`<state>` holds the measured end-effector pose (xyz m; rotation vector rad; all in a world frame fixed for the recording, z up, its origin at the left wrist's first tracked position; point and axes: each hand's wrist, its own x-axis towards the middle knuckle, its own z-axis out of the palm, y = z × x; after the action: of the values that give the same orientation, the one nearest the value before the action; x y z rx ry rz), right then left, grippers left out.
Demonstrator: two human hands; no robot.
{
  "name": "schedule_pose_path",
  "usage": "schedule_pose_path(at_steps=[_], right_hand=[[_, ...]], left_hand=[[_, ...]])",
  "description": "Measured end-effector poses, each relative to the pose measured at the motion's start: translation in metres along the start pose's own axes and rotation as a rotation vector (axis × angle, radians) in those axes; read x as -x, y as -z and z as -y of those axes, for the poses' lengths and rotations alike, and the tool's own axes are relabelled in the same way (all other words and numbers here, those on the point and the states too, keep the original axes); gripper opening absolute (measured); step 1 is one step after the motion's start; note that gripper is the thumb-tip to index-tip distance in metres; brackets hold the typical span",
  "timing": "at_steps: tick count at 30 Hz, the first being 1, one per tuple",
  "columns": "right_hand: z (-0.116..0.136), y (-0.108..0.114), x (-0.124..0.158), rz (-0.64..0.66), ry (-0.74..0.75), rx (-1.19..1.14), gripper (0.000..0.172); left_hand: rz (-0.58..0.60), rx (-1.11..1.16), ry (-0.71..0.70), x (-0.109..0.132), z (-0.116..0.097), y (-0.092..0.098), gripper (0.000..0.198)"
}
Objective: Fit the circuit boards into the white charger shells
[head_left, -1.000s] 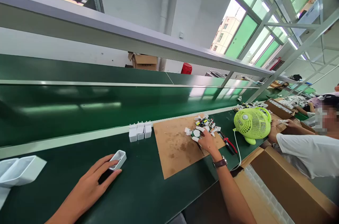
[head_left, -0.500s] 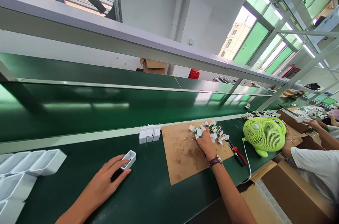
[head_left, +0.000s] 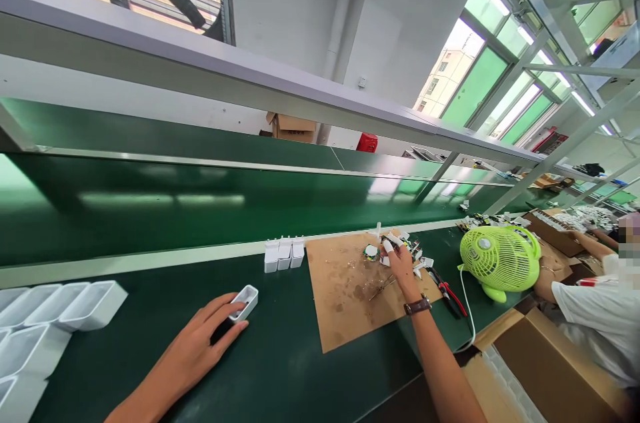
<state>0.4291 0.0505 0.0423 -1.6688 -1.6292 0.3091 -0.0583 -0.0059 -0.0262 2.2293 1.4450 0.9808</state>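
Note:
My left hand point(head_left: 207, 326) grips a small white open-topped plastic case point(head_left: 247, 302) between thumb and fingers, resting on the green bench. My right hand point(head_left: 403, 270), with white covers on its fingertips and a watch at the wrist, is over a pile of small circuit boards and white parts point(head_left: 416, 251). Its fingers are bent together, and what they hold is too small to make out. Left of those fingers a round green-and-white board point(head_left: 371, 251) lies on the brown cardboard sheet point(head_left: 340, 303). Thin wire-like strands point(head_left: 383, 287) show below the hand.
Several white cases point(head_left: 284, 255) stand behind the sheet, and larger white bins point(head_left: 93, 306) fill the left edge. Right of the sheet are red-and-black pliers point(head_left: 450, 293) and a green fan point(head_left: 500, 256) with a white cord. A co-worker's arm point(head_left: 597, 246) is beyond, near cardboard boxes point(head_left: 565, 356).
My right hand has moved slightly right, off the round board, which now shows uncovered on the sheet. A white piece now stands up beside the pile. My left hand stays on the case.

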Motion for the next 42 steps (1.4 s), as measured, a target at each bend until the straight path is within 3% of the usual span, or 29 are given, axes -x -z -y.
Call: schedule_pose_path(at_steps=[6, 9, 12, 14, 15, 22, 27, 31, 34, 37, 39, 42], right_hand=[[0.036, -0.011, 0.027, 0.353, 0.080, -0.023, 0.035], [0.051, -0.026, 0.039, 0.452, 0.114, 0.052, 0.033], [0.054, -0.032, 0.045, 0.428, 0.113, 0.170, 0.023], [0.050, -0.027, 0.052, 0.380, 0.094, 0.255, 0.005], [0.045, -0.022, 0.057, 0.362, 0.082, 0.296, 0.004], [0.013, 0.024, 0.107, 0.388, 0.090, 0.448, 0.027], [0.013, 0.037, 0.111, 0.374, 0.142, 0.460, 0.038], [0.040, 0.015, 0.102, 0.309, 0.228, 0.385, 0.024], [0.069, -0.017, 0.092, 0.335, 0.161, 0.417, 0.009], [0.094, -0.050, 0.081, 0.392, 0.169, 0.423, 0.007], [0.107, -0.065, 0.074, 0.433, 0.262, 0.354, 0.005], [0.117, -0.073, 0.072, 0.439, 0.429, 0.243, 0.019]], left_hand=[[-0.007, 0.014, 0.002, 0.000, -0.004, 0.000, 0.040], [-0.004, 0.000, -0.003, 0.001, -0.006, 0.002, 0.040], [-0.016, -0.016, -0.011, 0.004, -0.006, 0.005, 0.043], [-0.031, -0.019, -0.022, 0.005, -0.006, 0.006, 0.045], [-0.036, -0.018, -0.029, 0.005, -0.006, 0.007, 0.046], [-0.024, -0.017, -0.073, 0.005, -0.009, 0.004, 0.049], [-0.005, -0.031, -0.097, 0.005, -0.013, 0.003, 0.046], [0.052, 0.013, -0.093, 0.004, -0.022, 0.004, 0.048], [0.106, 0.069, -0.042, 0.003, -0.030, 0.004, 0.059], [0.150, 0.102, 0.002, 0.003, -0.035, 0.005, 0.068], [0.158, 0.116, 0.009, 0.004, -0.036, 0.006, 0.070], [0.160, 0.137, 0.008, 0.005, -0.035, 0.007, 0.070]])
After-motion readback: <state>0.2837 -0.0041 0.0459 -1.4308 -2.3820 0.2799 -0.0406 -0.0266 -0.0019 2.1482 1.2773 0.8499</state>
